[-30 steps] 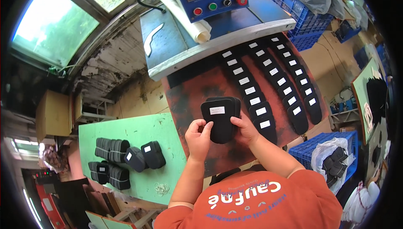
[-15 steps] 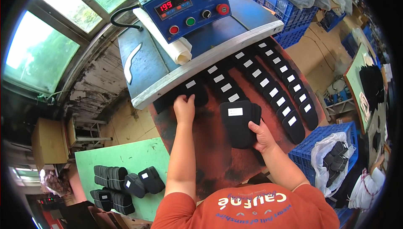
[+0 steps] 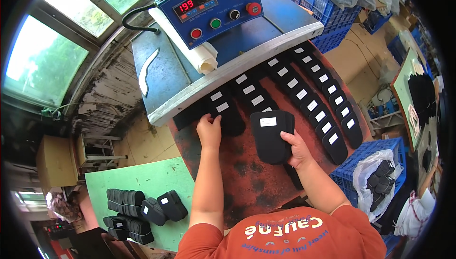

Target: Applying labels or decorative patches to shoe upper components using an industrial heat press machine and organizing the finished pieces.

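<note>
In my right hand (image 3: 298, 150) is a small stack of black rounded pads (image 3: 270, 140), thumb on top and fingers beneath; the uppermost pad has a white label. My left hand (image 3: 209, 131) is closed in a pinch at the left edge of a labelled black pad (image 3: 232, 119). That pad lies at the lower end of the leftmost row, partly overlapping the one above it. Several more overlapping labelled pads (image 3: 313, 107) lie in slanting rows on the reddish work surface (image 3: 249, 188), their upper ends passing under the press plate (image 3: 228, 71).
A blue press control box (image 3: 209, 12) with buttons stands above the plate, beside a white roll (image 3: 205, 62). Bundled black pads (image 3: 126, 202) rest on a green table (image 3: 173, 169) at left. A blue crate (image 3: 349, 169) holds a lined bag of black pieces at right.
Another labelled pad now shows in the leftmost row, overlapping the one before it. My left hand has shifted slightly nearer to me; the held stack has moved slightly up.
</note>
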A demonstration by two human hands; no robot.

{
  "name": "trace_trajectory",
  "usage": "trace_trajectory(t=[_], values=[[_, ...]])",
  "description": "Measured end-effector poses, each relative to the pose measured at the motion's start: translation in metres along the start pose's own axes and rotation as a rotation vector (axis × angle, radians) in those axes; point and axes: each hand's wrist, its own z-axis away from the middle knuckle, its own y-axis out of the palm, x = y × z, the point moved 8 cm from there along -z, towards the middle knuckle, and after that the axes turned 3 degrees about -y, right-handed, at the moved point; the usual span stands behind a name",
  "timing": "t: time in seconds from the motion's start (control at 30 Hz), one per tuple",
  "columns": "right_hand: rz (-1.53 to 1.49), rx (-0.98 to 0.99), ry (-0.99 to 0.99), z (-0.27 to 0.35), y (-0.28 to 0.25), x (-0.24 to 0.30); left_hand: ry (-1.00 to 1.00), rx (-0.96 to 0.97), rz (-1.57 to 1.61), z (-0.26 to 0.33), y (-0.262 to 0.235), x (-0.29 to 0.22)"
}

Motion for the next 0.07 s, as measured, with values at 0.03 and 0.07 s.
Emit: trace_trajectory(t=[0.03, 0.07], values=[[0.052, -0.004, -0.010, 0.000, 0.000, -0.001, 0.198, -0.136, -0.123, 0.016, -0.009, -0.017], [0.101, -0.018, -0.019, 0.001, 0.001, 0.000, 0.032, 0.041, 0.104, 0.026, -0.001, -0.026]])
